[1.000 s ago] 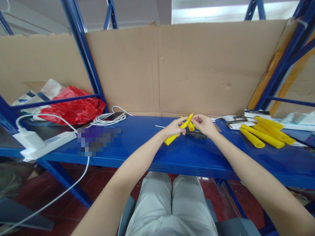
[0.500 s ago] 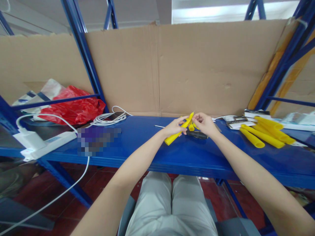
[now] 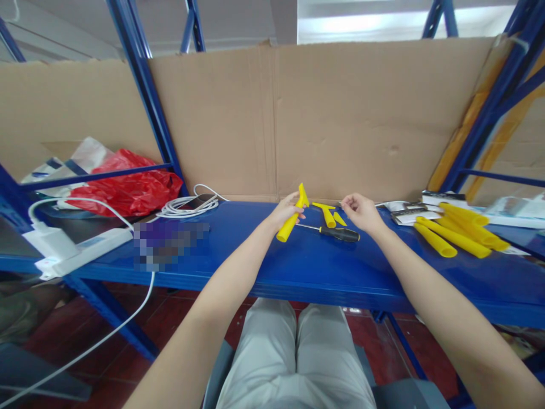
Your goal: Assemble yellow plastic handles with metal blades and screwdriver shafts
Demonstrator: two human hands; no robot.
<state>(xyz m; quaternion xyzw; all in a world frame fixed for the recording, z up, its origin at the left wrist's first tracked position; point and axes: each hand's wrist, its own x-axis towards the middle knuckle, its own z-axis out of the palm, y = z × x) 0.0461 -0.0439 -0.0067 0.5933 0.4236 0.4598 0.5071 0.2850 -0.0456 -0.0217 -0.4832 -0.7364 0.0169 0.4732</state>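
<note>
My left hand (image 3: pixel 286 210) is closed around a yellow T-shaped plastic handle (image 3: pixel 288 228), its wide head upward and its round end pointing down toward me. To its right, my right hand (image 3: pixel 357 211) is raised over the table with fingers pinched; whatever sits at the fingertips is too small to name. Between the hands lie another yellow T-shaped piece (image 3: pixel 327 216) and a small yellow piece (image 3: pixel 339 218). Just in front of them rests a screwdriver (image 3: pixel 340 233) with a black handle, its shaft pointing left toward my left hand.
Several yellow tubes (image 3: pixel 466 236) lie at the right beside small black-and-white boxes (image 3: pixel 415 215). At the left are a white power strip (image 3: pixel 93 250), a coiled white cable (image 3: pixel 187 205) and a red plastic bag (image 3: pixel 128 184). Cardboard (image 3: pixel 332 119) walls off the blue table's (image 3: pixel 238 250) back.
My hands have moved apart. My left hand carried the yellow handle left and turned it more upright, while my right hand let go of it and shifted slightly right. The screwdriver is now uncovered.
</note>
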